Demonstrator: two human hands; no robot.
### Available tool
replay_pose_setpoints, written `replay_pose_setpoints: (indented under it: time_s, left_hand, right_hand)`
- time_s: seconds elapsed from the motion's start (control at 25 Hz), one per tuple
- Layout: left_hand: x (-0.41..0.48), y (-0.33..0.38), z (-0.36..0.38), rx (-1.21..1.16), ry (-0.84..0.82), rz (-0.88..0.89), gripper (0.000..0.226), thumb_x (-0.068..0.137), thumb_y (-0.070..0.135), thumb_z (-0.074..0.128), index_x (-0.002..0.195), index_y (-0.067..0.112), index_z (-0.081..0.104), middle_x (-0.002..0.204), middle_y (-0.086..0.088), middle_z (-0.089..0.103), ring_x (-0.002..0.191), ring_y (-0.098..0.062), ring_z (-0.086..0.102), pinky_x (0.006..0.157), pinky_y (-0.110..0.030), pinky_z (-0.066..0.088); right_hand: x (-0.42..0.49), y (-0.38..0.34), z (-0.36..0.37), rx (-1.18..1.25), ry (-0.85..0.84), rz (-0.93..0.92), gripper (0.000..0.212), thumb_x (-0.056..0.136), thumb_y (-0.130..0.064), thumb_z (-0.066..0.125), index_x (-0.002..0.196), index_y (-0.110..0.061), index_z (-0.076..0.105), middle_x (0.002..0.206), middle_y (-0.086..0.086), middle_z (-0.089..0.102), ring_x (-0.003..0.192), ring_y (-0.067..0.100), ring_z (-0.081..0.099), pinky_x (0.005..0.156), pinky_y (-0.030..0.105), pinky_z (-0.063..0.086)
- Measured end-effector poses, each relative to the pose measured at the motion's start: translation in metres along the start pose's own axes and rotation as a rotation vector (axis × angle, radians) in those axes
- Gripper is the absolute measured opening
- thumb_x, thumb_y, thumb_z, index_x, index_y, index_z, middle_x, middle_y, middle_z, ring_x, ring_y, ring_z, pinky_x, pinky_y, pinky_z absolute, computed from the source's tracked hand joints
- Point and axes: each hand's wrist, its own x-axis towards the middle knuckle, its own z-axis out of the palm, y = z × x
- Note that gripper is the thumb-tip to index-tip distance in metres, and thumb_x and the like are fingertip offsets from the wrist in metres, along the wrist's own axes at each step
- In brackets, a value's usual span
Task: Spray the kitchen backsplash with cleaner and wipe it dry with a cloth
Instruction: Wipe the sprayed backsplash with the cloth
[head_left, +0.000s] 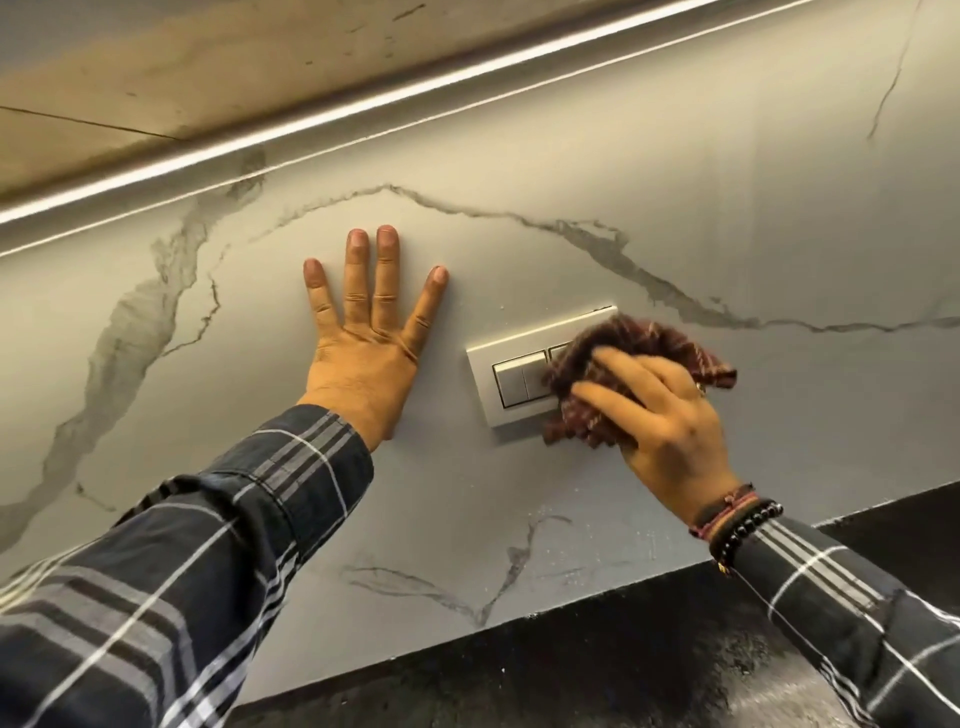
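The backsplash is a pale grey marble-look wall with dark veins. My left hand lies flat against it, fingers spread, holding nothing. To its right, my right hand presses a bunched dark red patterned cloth onto the right half of a white switch plate set in the wall. The cloth covers that half of the plate. Fine droplets speckle the wall below the plate. No spray bottle is in view.
A black speckled countertop meets the wall along the bottom and right. Above the wall runs a lit strip light under a beige cabinet underside. Both forearms wear dark plaid sleeves; bead bracelets circle the right wrist.
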Motion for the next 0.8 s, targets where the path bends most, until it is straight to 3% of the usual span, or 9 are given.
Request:
replay_pose_setpoints:
  time_s: [0.12, 0.28, 0.4, 0.56, 0.72, 0.8]
  left_hand:
    - [0.001, 0.000, 0.004, 0.001, 0.022, 0.002, 0.155, 0.069, 0.016, 0.088, 0.133, 0.016, -0.053, 0.134, -0.033, -0.056, 0.124, -0.055, -0.048, 0.105, -0.077, -0.013]
    - [0.001, 0.001, 0.003, -0.001, 0.025, 0.002, 0.152, 0.071, 0.013, 0.086, 0.132, 0.016, -0.054, 0.135, -0.033, -0.056, 0.126, -0.055, -0.046, 0.106, -0.077, -0.012]
    - [0.001, 0.001, 0.004, 0.007, 0.031, -0.004, 0.153, 0.071, 0.017, 0.087, 0.132, 0.015, -0.054, 0.134, -0.033, -0.056, 0.127, -0.056, -0.044, 0.106, -0.077, -0.011]
    - [0.003, 0.001, 0.007, 0.023, 0.054, -0.009, 0.152, 0.071, 0.014, 0.087, 0.135, 0.015, -0.051, 0.136, -0.034, -0.054, 0.127, -0.056, -0.045, 0.105, -0.078, -0.012]
    - [0.004, 0.002, 0.008, 0.019, 0.063, -0.020, 0.151, 0.071, 0.017, 0.087, 0.136, 0.015, -0.050, 0.137, -0.034, -0.053, 0.127, -0.055, -0.044, 0.104, -0.077, -0.013]
    - [0.004, 0.003, 0.008, 0.014, 0.053, -0.035, 0.154, 0.069, 0.020, 0.088, 0.136, 0.015, -0.050, 0.138, -0.034, -0.053, 0.128, -0.056, -0.043, 0.103, -0.076, -0.014]
  right_hand:
    - [-0.021, 0.008, -0.010, 0.020, -0.117, -0.169, 0.036, 0.089, -0.004, 0.066, 0.123, -0.016, 0.072, 0.136, 0.012, 0.061, 0.114, 0.032, 0.058, 0.091, 0.043, 0.054]
    - [0.015, 0.009, -0.016, 0.078, 0.061, 0.106, 0.033, 0.093, 0.001, 0.059, 0.123, -0.008, 0.070, 0.146, 0.014, 0.053, 0.136, 0.036, 0.049, 0.106, 0.051, 0.048]
    - [0.036, -0.005, 0.000, 0.079, 0.062, 0.126, 0.042, 0.090, 0.009, 0.058, 0.126, -0.010, 0.068, 0.153, 0.012, 0.045, 0.146, 0.032, 0.037, 0.115, 0.053, 0.039]
    - [-0.021, -0.007, 0.018, 0.071, 0.020, 0.141, 0.047, 0.088, 0.009, 0.057, 0.130, -0.013, 0.066, 0.154, 0.009, 0.045, 0.145, 0.030, 0.039, 0.113, 0.052, 0.043]
    - [-0.089, -0.018, 0.025, 0.072, -0.167, 0.108, 0.068, 0.072, 0.017, 0.074, 0.130, -0.016, 0.065, 0.151, 0.007, 0.048, 0.143, 0.026, 0.041, 0.109, 0.053, 0.047]
    - [-0.092, -0.023, 0.021, 0.132, -0.175, 0.135, 0.068, 0.073, 0.015, 0.075, 0.132, -0.016, 0.063, 0.153, 0.008, 0.046, 0.144, 0.027, 0.040, 0.107, 0.050, 0.049]
